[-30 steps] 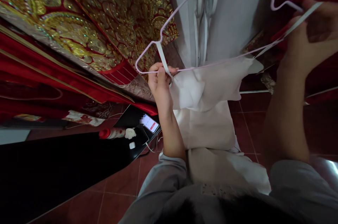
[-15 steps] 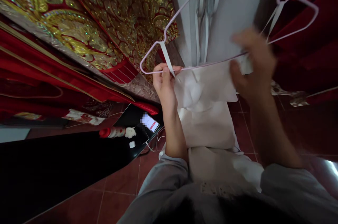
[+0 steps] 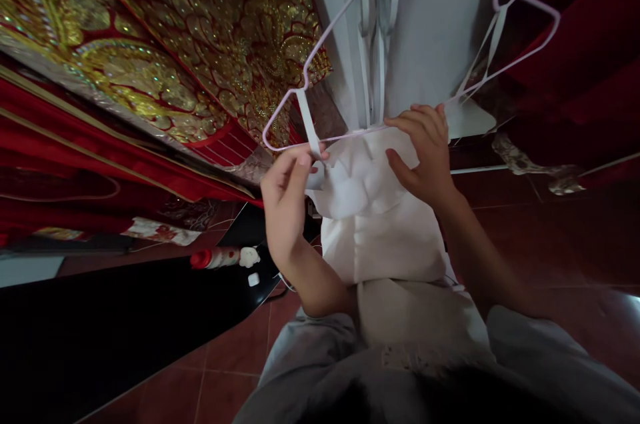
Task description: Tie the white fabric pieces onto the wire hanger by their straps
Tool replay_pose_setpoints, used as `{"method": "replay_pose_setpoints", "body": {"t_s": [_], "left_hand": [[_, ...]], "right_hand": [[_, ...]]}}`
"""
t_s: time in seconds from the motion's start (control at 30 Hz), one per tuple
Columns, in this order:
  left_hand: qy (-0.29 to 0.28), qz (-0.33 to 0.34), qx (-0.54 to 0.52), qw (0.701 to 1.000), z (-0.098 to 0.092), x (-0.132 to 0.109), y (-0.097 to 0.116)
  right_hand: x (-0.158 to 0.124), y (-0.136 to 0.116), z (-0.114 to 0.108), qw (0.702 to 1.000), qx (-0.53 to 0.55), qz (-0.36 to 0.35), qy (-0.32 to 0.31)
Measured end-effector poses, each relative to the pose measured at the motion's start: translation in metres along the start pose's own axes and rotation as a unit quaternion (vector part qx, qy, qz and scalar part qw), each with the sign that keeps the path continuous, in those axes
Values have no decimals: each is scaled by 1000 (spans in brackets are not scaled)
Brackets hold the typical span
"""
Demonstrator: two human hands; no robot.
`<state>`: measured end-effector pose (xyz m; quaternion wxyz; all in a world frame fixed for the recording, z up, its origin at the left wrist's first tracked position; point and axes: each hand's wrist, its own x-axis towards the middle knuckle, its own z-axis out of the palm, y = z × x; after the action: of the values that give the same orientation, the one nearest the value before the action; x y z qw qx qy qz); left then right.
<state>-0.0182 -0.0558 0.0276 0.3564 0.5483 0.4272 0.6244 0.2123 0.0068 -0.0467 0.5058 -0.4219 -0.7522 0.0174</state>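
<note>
A pale pink clothes hanger (image 3: 345, 7) is held up in front of me. A white strap (image 3: 307, 121) loops over its left notch, and my left hand (image 3: 286, 201) pinches this strap where it meets the bottom bar. Another thin white strap (image 3: 495, 37) hangs from the right notch. Below the bar drapes a white garment (image 3: 345, 184), its upper part bunched near the straps. My right hand (image 3: 424, 151) has its fingers apart, reaching over the garment's upper right edge by the bar; whether it presses on the cloth I cannot tell.
Gold-sequined red garments (image 3: 210, 31) hang at the left, dark red cloth (image 3: 575, 91) at the right. On a black table (image 3: 125, 317) lie a red-capped bottle (image 3: 215, 258) and a small white case (image 3: 254, 279). A pale panel (image 3: 440, 24) stands behind the hanger.
The right hand has moved left and down onto the garment's upper edge. The hanger has shifted left. The left hand has moved left and lower, still pinching near the strap.
</note>
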Motion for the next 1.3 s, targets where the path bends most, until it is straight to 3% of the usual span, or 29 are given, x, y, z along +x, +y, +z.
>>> {"method": "replay_pose_setpoints", "body": {"t_s": [0.1, 0.17, 0.33, 0.43, 0.47, 0.57, 0.7, 0.77, 0.83, 0.9, 0.97, 1.03, 1.17, 1.3], "left_hand": [[22, 3, -107, 994, -3, 16, 17], [60, 0, -136, 989, -11, 28, 13], [214, 84, -96, 969, -41, 36, -39], [256, 75, -74, 961, -34, 27, -59], [253, 49, -78, 963, -25, 23, -59], [169, -14, -119, 978, 6, 17, -49], [151, 11, -168, 974, 30, 17, -40], [148, 23, -175, 973, 31, 19, -42], [143, 34, -183, 972, 30, 20, -46], [141, 43, -185, 972, 30, 21, -49], [149, 45, -172, 973, 31, 21, -51], [160, 39, -157, 974, 34, 22, -53], [168, 59, -173, 969, 36, 24, -55], [144, 54, -192, 969, 32, 23, -56]], "right_hand": [[-1, 1, 2, 1000, -2, -6, -16], [-1, 1, 1, 999, -10, -7, -31], [-2, 2, 0, 999, -18, -9, -36], [-2, 1, 0, 999, -23, -13, -33], [-2, 0, -1, 999, -26, -14, -34], [-2, -6, -3, 998, -36, -23, -35], [3, -10, -12, 998, -20, -55, 0], [11, -2, -20, 996, 12, -49, 72], [24, 11, -31, 976, 70, 15, 208], [40, 22, -43, 932, 143, 141, 301], [54, 22, -55, 906, 195, 249, 281], [66, 12, -64, 910, 216, 294, 199], [80, -6, -68, 938, 225, 236, 117], [91, 19, -64, 942, 226, 109, 222]]}}
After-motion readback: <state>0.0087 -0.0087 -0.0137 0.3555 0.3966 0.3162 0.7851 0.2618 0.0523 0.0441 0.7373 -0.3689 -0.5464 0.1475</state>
